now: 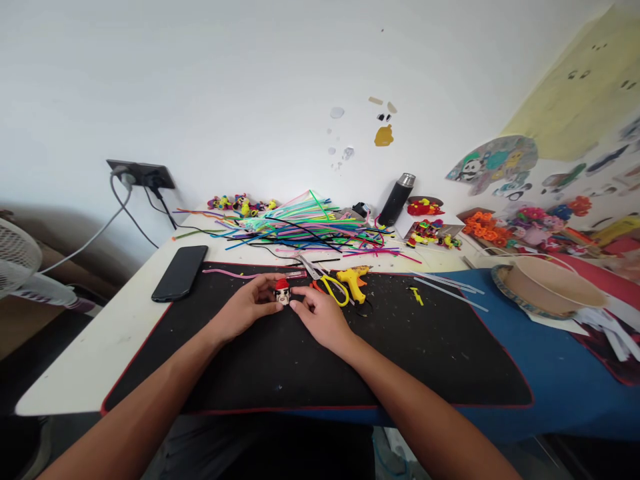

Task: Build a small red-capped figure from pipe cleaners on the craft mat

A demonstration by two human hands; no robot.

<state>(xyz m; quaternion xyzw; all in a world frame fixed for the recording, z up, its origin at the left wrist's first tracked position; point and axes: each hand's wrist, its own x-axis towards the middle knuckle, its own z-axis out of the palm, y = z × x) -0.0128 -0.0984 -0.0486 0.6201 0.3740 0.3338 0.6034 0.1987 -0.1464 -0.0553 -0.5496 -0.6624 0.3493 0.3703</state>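
A small figure head (283,295) with a red cap and a pale face stands between my two hands, above the black mat (280,380). My left hand (250,303) grips it from the left, thumb at its base and fingers along its side. My right hand (320,317) is closed at its right side, index finger and thumb against it. Just beyond my right hand lie yellow-handled scissors (336,288) and a yellow glue gun (355,283). A pink pipe cleaner (230,273) stretches across the mat's back edge, behind my left hand.
A phone (180,273) lies at the left. Pipe cleaners (300,223) are heaped along the wall, beside a black thermos (397,200). Clear glue sticks (453,288) and a small yellow piece (417,296) lie to the right, near a round beige container (545,283). A fan (20,260) stands far left.
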